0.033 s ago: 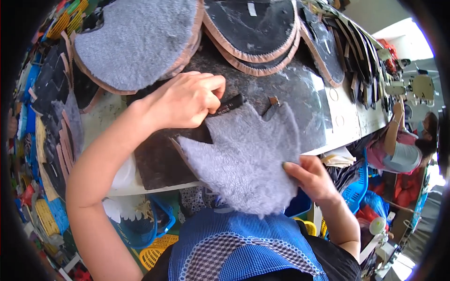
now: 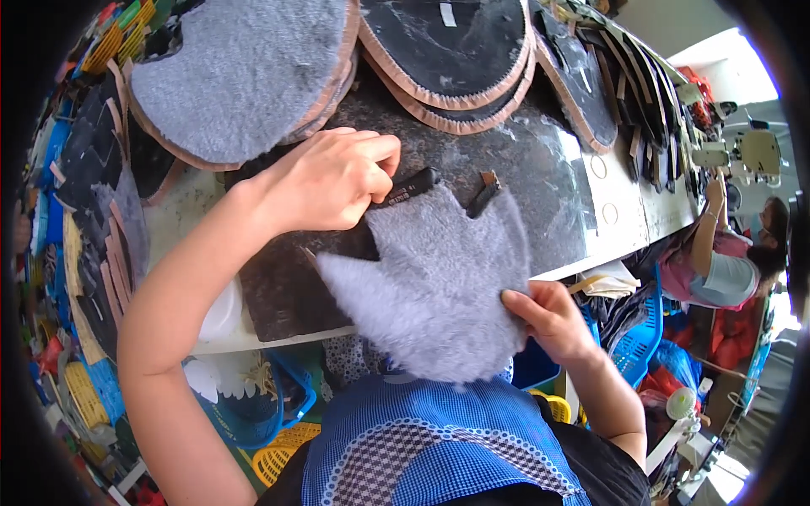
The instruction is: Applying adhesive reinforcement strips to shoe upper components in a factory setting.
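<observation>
A grey plush piece (image 2: 439,287) with notched upper edges hangs over the front edge of the table. My right hand (image 2: 553,320) pinches its right side, thumb on top and fingers underneath. At its upper left lies a black strip (image 2: 407,187) with small pale print. My left hand (image 2: 337,181) is closed at the strip's left end, knuckles up; what its fingertips grip is mostly hidden. A second small dark tab (image 2: 484,196) with a brown end sticks up at the plush's upper right notch.
On the table, a large grey plush pad (image 2: 245,80) with pinkish binding lies far left, beside stacked black pads (image 2: 447,51). More dark pieces (image 2: 641,84) stand at the right. Blue baskets (image 2: 637,337) sit below. A co-worker (image 2: 717,261) is at the far right.
The plush piece has shifted slightly left, and its lower left part is blurred by motion. My right hand moved a little left with it. My left hand stays almost in place.
</observation>
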`<state>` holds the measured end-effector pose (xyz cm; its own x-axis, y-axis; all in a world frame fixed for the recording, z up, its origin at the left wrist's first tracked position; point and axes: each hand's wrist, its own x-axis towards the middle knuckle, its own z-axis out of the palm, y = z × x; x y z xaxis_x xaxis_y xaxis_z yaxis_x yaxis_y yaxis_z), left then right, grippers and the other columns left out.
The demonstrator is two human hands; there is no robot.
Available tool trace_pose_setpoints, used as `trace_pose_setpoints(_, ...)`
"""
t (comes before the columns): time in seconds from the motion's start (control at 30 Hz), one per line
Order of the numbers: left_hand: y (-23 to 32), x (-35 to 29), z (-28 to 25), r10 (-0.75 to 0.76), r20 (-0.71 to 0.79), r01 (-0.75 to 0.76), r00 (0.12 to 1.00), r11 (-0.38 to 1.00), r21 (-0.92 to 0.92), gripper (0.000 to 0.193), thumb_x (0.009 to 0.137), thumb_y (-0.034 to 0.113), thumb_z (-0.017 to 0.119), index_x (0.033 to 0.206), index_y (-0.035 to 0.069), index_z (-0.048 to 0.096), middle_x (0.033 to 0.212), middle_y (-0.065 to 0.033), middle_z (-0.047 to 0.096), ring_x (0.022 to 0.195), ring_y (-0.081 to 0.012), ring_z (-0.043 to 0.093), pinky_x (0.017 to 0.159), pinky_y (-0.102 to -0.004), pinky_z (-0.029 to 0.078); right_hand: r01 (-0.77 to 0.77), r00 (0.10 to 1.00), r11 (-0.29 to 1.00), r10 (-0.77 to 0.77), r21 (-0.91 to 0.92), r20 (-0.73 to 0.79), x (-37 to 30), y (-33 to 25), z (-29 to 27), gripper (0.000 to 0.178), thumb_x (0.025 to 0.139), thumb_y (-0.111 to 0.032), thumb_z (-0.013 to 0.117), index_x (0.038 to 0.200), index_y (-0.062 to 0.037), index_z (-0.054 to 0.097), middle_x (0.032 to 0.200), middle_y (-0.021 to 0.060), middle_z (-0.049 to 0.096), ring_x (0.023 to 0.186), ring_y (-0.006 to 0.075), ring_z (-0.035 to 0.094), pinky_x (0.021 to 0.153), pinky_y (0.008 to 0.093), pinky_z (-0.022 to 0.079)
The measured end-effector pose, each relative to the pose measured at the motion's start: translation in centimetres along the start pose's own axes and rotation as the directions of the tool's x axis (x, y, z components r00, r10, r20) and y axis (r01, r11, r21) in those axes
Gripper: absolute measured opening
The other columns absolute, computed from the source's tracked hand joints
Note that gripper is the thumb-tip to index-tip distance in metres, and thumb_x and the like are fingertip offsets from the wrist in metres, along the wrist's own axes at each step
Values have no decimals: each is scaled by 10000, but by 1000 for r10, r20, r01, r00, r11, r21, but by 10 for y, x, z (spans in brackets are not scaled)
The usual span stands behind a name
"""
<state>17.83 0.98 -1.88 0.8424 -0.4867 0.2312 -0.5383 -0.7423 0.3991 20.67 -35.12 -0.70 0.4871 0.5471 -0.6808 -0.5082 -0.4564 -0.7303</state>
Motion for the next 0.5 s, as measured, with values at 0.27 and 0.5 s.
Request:
trace_pose_setpoints(0.27,26,17,4,-48,49,40,998,987,156,192,755,170,658,672,2,613,883,-101,590,842,-279,599,796,-406,465,107,963,939,-180,-328,-200,10,28,12,428,991,-339,681,811,48,698,634,90,669,522,137,653,479,272,521)
trace_pose_setpoints(0.5,86,-30,71,-385,-153,414,910,866,281,795,975,394,606,1504,-124,317,1570,-330,299,1480,-454,295,1219,-561,229,185,945,935,-253,-302,-207,5,56,-1,443,939,-401,736,975,40,717,789,77,716,703,136,660,647,299,529)
